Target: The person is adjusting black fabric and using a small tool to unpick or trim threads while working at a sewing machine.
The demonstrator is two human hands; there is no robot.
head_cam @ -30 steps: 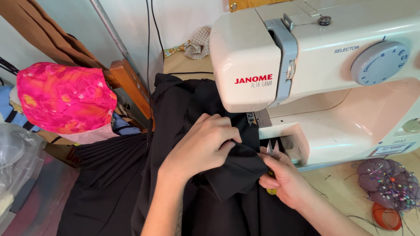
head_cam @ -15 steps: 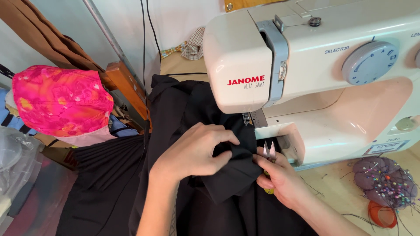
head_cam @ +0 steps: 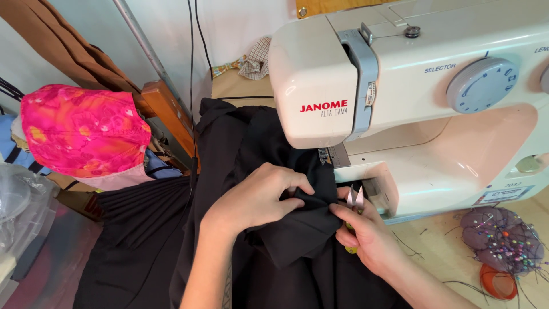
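Your left hand [head_cam: 257, 200] slid a bit lower since before, fingers pinching the bunched black fabric [head_cam: 297, 229] under the sewing machine [head_cam: 400, 97]; your right hand [head_cam: 366, 234] grips small snips [head_cam: 354, 200] beside it.

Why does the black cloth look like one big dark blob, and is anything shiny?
In the head view, the black cloth swallows light, so its folds barely show; the cream sewing machine has soft glare on its curved body; the left hand and right hand look sharp, evenly lit.
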